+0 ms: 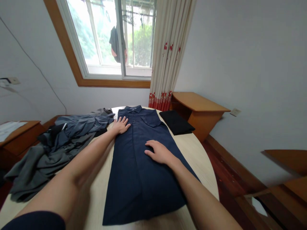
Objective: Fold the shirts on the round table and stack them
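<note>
Reaches with both arms across a dark navy collared shirt, laid out lengthwise on a pale, round-edged table.
At far left, shows a white sheet on a brown wooden cabinet, any print too faint to read; next, a rumpled heap of grey and dark clothes with a narrow white strip on top, too small to read. Rests left hand on the shirt's left edge near the collar, wide open, palm down, fingers fanned. Holds right hand part-open at mid-shirt, fingers close together and gently curved, thumb apart; cannot tell how firmly it presses. Further right, shows a black folded cloth beside the shirt's upper part.
</note>
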Demonstrator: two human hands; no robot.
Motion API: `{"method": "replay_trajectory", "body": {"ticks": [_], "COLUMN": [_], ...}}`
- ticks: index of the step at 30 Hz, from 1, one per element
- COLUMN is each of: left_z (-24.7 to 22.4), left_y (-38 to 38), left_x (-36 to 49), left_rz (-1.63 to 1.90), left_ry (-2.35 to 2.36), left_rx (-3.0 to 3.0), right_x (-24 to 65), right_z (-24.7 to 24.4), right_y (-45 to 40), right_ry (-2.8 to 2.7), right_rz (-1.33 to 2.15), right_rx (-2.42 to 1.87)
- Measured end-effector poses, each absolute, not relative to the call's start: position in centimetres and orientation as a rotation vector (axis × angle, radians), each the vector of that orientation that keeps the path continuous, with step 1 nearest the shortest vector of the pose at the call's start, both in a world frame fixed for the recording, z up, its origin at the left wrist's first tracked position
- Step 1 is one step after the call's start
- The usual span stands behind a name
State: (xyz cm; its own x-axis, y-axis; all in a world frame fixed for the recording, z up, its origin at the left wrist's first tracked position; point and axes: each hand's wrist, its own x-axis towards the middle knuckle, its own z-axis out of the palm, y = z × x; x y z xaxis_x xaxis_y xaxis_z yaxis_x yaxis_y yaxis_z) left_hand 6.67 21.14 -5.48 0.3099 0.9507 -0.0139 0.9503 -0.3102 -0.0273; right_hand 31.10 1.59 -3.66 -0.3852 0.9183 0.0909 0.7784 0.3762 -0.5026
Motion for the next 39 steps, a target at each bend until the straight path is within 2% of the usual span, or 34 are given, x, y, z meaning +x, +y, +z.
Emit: {"method": "replay_trajectory", "body": {"ticks": [3, 9, 13, 17, 20, 22, 25, 30, 35, 39], "left_z": [-6.4, -7.7, -7.1, -5.3, -3.1, -1.9, -1.7, -4.5, -5.2, -3.6], "left_y": [16.1, 0.9, -7.0, -11.6, -12.2, -11.1, -8.3, -5.4, -5.9, -5.8], "left_x": [7.1, 5.9, 5.0, 4.9, 5.6, 6.1, 6.4, 5.4, 3.8, 3.7], "left_rz": [-0.052, -0.136, -0.074, -0.03, -0.103, -0.27, -0.484, -0.216, -0.062, -0.123], "left_ry": [-1.614, -1.288, -1.145, -0.938, -0.86, -0.876, -0.919, -0.902, -0.85, -0.812], "left_rx": [-2.64, -2.96, -3.134, -3.324, -3.46, -3.516, -3.464, -3.37, -3.355, -3.369], "right_x": [32.1, 32.9, 32.8, 32.6, 32.4, 32.7, 34.6, 39.4, 41.3, 40.7], "right_z": [-5.4, -6.5, -7.0, -7.2, -6.7, -6.1, -5.1, -4.7, -5.1, -4.7], "right_y": [2.2, 3.1, 3.3, 3.1, 2.8, 2.6, 2.3, 1.3, -0.1, -0.8], "right_ry": [-2.277, -2.239, -2.238, -2.244, -2.243, -2.22, -2.08, -1.751, -1.689, -1.675], "right_rz": [0.52, 0.542, 0.526, 0.514, 0.503, 0.463, 0.313, 0.166, 0.37, 0.649], "right_rx": [-1.358, -1.276, -1.252, -1.253, -1.277, -1.354, -1.676, -2.222, -2.15, -2.099]}}
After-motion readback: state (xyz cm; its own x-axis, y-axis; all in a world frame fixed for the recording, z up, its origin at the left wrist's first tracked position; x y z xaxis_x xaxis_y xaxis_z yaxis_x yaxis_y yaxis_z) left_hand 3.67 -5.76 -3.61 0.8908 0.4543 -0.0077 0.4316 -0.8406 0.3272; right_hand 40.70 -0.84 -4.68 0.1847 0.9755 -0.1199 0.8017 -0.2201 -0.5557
